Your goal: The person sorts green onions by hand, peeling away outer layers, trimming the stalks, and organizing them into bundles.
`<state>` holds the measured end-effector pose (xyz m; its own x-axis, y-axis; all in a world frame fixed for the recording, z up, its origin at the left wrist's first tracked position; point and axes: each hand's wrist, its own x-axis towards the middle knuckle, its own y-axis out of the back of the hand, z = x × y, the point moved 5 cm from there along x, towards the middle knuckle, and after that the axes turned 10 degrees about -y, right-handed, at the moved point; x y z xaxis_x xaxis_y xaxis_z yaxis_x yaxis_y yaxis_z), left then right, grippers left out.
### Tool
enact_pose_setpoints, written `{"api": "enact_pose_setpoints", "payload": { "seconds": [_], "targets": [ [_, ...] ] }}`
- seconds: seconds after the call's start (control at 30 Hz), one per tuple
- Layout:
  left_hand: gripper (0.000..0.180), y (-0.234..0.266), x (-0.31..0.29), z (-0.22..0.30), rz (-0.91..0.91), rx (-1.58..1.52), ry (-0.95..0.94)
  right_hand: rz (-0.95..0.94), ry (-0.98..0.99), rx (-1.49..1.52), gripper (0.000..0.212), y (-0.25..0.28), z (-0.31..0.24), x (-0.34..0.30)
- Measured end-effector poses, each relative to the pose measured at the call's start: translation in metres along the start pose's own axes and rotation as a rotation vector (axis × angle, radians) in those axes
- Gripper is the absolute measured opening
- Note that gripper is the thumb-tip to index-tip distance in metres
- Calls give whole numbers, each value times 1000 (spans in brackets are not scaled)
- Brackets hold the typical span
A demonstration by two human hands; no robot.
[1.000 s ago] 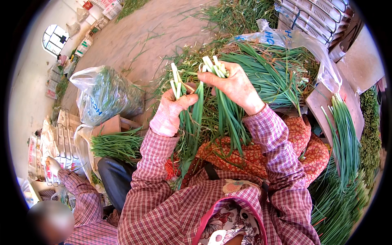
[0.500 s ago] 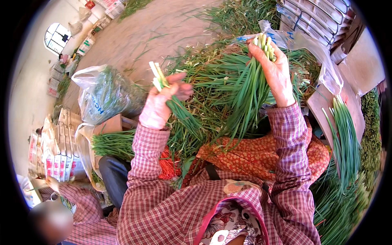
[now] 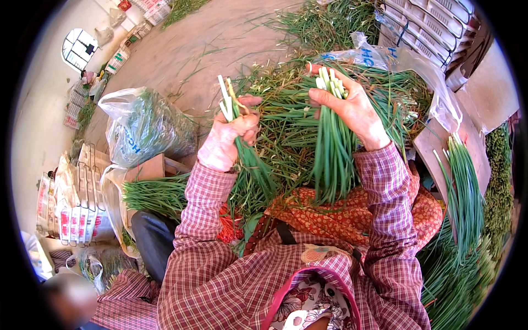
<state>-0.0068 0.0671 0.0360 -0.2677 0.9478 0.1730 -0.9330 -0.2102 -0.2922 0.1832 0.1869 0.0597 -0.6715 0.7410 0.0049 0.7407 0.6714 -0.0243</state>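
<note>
My left hand (image 3: 224, 140) is closed around a few chives (image 3: 226, 102), white ends up and leaves hanging below. To its right, my right hand (image 3: 356, 113) grips a thicker bunch of chives (image 3: 334, 143). The pale cut ends of that bunch stick up between thumb and fingers, and its green leaves fall toward a red flowered cloth (image 3: 313, 214) on my lap. Behind both hands spreads a heap of loose leaves and trimmings (image 3: 289, 124). The two bunches are apart.
A filled clear plastic bag (image 3: 146, 129) stands at left, with chives (image 3: 157, 190) nearer. Stacked crates (image 3: 82, 209) sit beside a person (image 3: 124, 305) at lower left. On the right, a chive bundle (image 3: 465, 187) lies on a board (image 3: 440, 146); more crates (image 3: 426, 27) rise behind.
My right hand has moved left and a little down with its bunch, whose leaves now hang straighter. My left hand has shifted slightly right and down. The person at lower left has moved an arm.
</note>
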Motion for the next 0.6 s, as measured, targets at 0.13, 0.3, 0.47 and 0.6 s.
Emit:
{"api": "enact_pose_setpoints", "payload": {
  "seconds": [0.13, 0.3, 0.47, 0.6],
  "targets": [
    [48, -12, 1, -6, 28, 105, 31, -83, 75, 210, 38, -12, 0, -4],
    [34, -29, 3, -5, 15, 206, 20, -89, 60, 180, 21, -33, -10, -13],
    [39, -35, 17, -29, 94, 120, -85, 146, 166, -233, 32, -48, -1, -10],
    [48, -28, 19, -49, 74, 76, -159, 276, 104, -534, 37, -52, -6, -10]
  ]
}}
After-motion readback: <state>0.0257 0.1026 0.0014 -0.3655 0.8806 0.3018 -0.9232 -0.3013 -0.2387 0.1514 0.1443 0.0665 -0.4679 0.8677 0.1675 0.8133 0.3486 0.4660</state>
